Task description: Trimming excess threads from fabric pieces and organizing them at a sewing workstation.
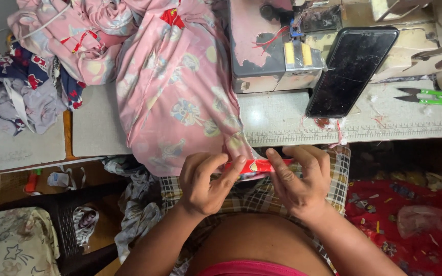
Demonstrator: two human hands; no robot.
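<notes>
A pink patterned garment (180, 92) hangs over the front edge of the sewing table (282, 115). Its red trim strip (256, 166) is stretched between my two hands just below the table edge, over my lap. My left hand (206, 181) pinches the left end of the strip with thumb and fingers. My right hand (299, 179) holds the right end, fingers curled over it. A checked cloth (339, 179) lies under my hands on my lap.
A sewing machine (277, 46) stands at the back of the table with a dark phone (351, 69) leaning against it. Green-handled thread snips (433, 97) lie at the right. More fabric is piled at the far left (37, 61). A black plastic chair (70, 225) stands at lower left.
</notes>
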